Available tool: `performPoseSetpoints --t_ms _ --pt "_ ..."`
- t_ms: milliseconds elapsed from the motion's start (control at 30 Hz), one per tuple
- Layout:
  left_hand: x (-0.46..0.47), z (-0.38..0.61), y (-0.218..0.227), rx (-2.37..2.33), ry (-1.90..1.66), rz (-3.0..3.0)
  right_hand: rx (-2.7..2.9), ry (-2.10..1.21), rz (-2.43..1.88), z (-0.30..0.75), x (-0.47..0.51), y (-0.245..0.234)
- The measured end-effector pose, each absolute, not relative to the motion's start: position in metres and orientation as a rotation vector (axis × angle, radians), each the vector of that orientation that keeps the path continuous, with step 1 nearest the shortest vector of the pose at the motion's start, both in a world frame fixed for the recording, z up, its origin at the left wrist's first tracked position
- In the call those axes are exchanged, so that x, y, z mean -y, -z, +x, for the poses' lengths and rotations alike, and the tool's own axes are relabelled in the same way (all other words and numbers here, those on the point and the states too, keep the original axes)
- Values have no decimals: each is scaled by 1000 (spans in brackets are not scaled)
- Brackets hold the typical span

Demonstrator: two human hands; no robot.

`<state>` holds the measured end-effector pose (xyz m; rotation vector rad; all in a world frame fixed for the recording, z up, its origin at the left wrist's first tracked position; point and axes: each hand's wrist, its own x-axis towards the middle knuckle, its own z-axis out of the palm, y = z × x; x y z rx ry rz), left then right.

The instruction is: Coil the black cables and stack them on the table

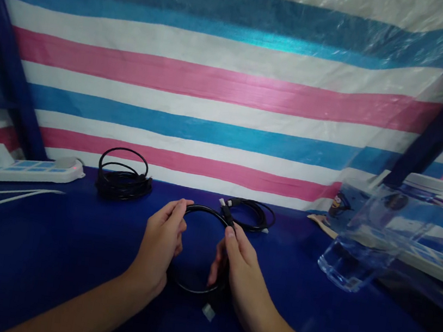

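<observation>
A black cable [206, 208] is looped into a ring between my two hands, over the dark blue tabletop. My left hand [160, 242] pinches the ring's left side, thumb on top and fingers curled beneath. On the right, my right hand [239, 256] grips the cable close to a black plug with a light metal tip, its thumb pressed along it. A pale connector end [208, 311] hangs below the ring near my right wrist. The cable's stretches inside both palms are hidden.
Behind my hands lie a coiled black cable [256, 227] and, to the left, a bigger black coil [123, 185]. A white power strip [25, 170] with white cords sits far left. A clear plastic bottle [349, 266] and a printed cup [343, 205] stand right. A striped sheet [216, 83] hangs behind.
</observation>
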<state>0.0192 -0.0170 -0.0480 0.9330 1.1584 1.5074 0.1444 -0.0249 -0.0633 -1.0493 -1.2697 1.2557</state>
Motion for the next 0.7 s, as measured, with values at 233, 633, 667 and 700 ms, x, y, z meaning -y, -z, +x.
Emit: performPoseSetpoints --t_ms 233,633,667,700 --pt "18 14 47 -1374 -1272 2027 1232 -1130 -1022 170 6 46" --pt "33 17 47 -1350 -432 2488 1288 -1241 -1109 157 30 36" --pt "33 18 47 -1348 -437 2477 1234 -1303 -1110 155 31 37" --pt "32 18 48 -1344 -451 2472 1179 -1364 -1114 155 32 37"
